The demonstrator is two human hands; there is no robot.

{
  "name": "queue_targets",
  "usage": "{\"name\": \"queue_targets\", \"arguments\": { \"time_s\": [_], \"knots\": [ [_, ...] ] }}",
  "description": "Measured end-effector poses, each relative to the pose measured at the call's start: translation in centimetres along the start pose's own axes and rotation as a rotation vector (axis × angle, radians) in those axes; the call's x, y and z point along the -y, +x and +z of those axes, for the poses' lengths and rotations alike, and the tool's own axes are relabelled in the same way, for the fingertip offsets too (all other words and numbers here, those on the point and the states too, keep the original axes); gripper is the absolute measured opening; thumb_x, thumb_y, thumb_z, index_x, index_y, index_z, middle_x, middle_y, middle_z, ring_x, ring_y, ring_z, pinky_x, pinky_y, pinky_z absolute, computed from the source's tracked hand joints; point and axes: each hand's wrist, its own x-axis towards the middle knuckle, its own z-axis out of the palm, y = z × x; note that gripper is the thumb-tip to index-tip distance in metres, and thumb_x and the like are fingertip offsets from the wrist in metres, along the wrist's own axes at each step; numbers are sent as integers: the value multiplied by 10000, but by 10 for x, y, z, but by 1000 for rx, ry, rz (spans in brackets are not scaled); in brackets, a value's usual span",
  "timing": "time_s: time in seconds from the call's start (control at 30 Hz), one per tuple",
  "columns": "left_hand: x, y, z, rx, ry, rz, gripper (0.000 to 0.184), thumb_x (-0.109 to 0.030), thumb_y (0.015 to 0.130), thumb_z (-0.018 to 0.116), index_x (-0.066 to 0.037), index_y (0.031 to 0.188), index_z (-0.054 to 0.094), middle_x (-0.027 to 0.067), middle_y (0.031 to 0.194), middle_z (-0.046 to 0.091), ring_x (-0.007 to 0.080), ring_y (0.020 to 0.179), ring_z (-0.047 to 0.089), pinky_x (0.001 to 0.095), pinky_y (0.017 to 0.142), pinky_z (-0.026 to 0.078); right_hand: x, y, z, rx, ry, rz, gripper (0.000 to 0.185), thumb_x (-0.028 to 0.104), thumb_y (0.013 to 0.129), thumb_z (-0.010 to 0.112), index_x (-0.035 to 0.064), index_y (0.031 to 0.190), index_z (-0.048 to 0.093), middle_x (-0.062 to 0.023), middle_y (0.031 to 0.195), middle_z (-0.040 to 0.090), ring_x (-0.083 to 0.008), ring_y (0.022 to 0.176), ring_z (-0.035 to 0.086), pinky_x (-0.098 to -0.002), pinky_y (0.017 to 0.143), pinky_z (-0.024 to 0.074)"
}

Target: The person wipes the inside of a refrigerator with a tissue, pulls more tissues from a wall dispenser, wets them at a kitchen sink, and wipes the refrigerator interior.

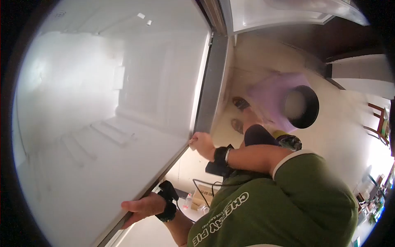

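Observation:
A large white-lined refrigerator compartment (160,78) with ribbed walls fills the left half of the head view, its inside facing me. My left hand (144,208) grips its near edge (162,175) at the bottom, with the thumb lying on the inner side and the fingers partly hidden. Higher up, at the corner of the rim, my right hand (203,145) is closed, its fingers curled against the edge. A small pale bit shows at those fingertips, too unclear to name. Both wrists wear black bands.
Behind my right arm stand a purple object (269,96) and a round black container (302,107) on the pale floor. A cardboard box (201,197) lies below the rim. A wooden chair (376,119) and a cluttered surface are at far right.

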Motion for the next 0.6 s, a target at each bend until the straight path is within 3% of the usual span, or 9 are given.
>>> {"name": "queue_targets", "arguments": {
  "time_s": [0.03,0.17,0.27,0.33,0.4,0.47,0.53,0.57,0.6],
  "knots": [
    [0,0,1,-6,-7,-24,751,-343,853,544,8,1355,110,214,1301,289,271,1135,389,420,876,411,3,8,-7,66,130,131,204,191,762,615,-6,710,602,-147,604,589,-215,558,581,-357,551,467],
    [7,0,-1,11,45,100,738,-338,855,537,2,1355,113,225,1296,290,279,1142,386,419,874,410,29,72,-50,-303,83,-30,216,191,791,582,-19,744,599,-178,641,589,-208,572,576,-344,555,454],
    [14,-1,-2,50,159,271,740,-332,850,541,1,1351,111,236,1298,284,286,1155,378,428,882,402,52,78,-61,-374,133,-52,214,179,796,582,-31,756,588,-187,675,602,-238,615,605,-339,573,464],
    [15,1,-2,55,106,255,747,-329,845,544,6,1351,108,243,1308,267,296,1166,370,437,898,390,26,46,-29,-203,80,37,197,177,801,598,-9,866,605,-135,731,627,-163,679,599,-321,631,475],
    [15,3,-3,31,7,134,761,-333,839,547,12,1352,103,246,1319,250,304,1176,363,446,914,376,14,-4,-12,316,156,52,189,167,804,591,-16,847,598,-148,723,619,-176,654,591,-326,616,473],
    [11,4,-1,-12,-42,24,772,-337,833,547,17,1354,100,243,1327,239,311,1180,357,450,925,366,9,-33,24,490,104,-176,170,154,804,585,-15,820,598,-141,732,626,-180,639,588,-320,609,471],
    [6,0,3,-47,-22,-26,777,-338,829,544,21,1355,99,238,1332,234,316,1182,353,449,932,359,29,-27,7,528,-95,-146,187,166,800,591,-21,804,602,-144,749,635,-193,636,596,-324,628,478],
    [5,2,5,-38,-58,-4,776,-335,827,545,19,1355,99,236,1333,237,315,1183,351,447,933,361,46,-22,-9,490,51,-108,229,213,775,568,-14,767,599,-174,711,606,-284,676,613,-384,643,479],
    [7,3,6,-37,-95,10,776,-333,825,545,17,1355,99,233,1333,239,314,1184,349,446,934,362,51,-9,-25,464,-26,-210,211,224,784,566,15,775,594,-160,752,596,-295,702,599,-387,668,469]
  ]
}}
